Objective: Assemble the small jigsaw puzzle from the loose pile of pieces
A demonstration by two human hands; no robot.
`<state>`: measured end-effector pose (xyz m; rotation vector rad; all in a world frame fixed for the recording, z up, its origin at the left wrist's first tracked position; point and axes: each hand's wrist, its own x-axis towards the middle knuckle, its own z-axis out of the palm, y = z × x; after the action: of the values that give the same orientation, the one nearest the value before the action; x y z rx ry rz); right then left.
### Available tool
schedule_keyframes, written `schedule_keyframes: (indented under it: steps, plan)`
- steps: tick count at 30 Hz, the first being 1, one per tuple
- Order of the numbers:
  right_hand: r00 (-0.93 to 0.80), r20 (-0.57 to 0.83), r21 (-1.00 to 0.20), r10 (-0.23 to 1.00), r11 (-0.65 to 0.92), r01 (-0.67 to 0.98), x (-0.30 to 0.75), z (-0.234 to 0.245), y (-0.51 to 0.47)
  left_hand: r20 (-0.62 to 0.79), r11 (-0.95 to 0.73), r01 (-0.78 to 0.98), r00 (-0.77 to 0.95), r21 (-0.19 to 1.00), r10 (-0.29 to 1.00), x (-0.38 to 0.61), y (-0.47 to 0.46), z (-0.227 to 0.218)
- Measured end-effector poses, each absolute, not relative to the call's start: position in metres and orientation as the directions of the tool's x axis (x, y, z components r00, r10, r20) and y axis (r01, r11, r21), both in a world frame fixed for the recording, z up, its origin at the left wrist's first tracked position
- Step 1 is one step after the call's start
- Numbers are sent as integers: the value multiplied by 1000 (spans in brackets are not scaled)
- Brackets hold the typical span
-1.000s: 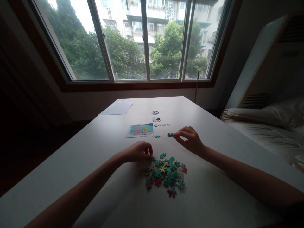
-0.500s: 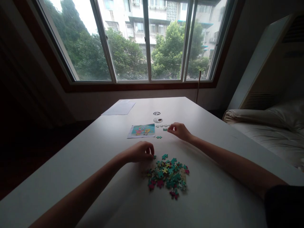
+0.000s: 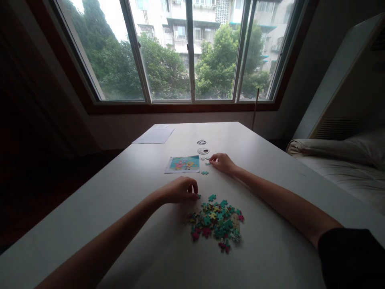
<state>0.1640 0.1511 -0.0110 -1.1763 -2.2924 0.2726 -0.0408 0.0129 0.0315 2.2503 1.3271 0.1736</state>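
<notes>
My left hand (image 3: 182, 190) is closed in a pinch at the upper left of the puzzle pile, a small green puzzle piece (image 3: 199, 196) at its fingertips. Farther out, my right hand (image 3: 224, 164) pinches a teal puzzle piece (image 3: 207, 163) low over or on the table; I cannot tell which. Just beyond its fingers lies a short row of pale pieces (image 3: 203, 158), partly hidden by the hand. Nearer me sits a pair of green pieces (image 3: 205, 173) side by side. The heap of loose puzzle pieces (image 3: 218, 220) is mostly green, with some red and yellow.
A printed cartoon picture (image 3: 183, 164) lies left of the laid-out pieces. Two round flat items (image 3: 203, 151) lie behind them on the white table (image 3: 270, 241). Paper sheets (image 3: 154, 135) rest at the far left corner. A pale sofa (image 3: 339, 160) stands to the right.
My right hand has moved a little left with its piece, closer to the printed picture. My left hand stays by the pile. The whole view has shifted slightly.
</notes>
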Motion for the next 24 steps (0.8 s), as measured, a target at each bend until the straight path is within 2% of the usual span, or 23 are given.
schedule_keyframes:
  steps: [12,20,24]
  plan:
    - [-490,363,-378,793,605,701,144,-14,160,-143,-396,791,509,466,849,-42,13,32]
    - [-483,379,-413,789,611,675,146,-7,157,-155,-383,800,498,461,853,-37,12,36]
    - [-551,356,-441,755,655,613,162,4,137,-138,-408,793,514,452,847,-36,11,36]
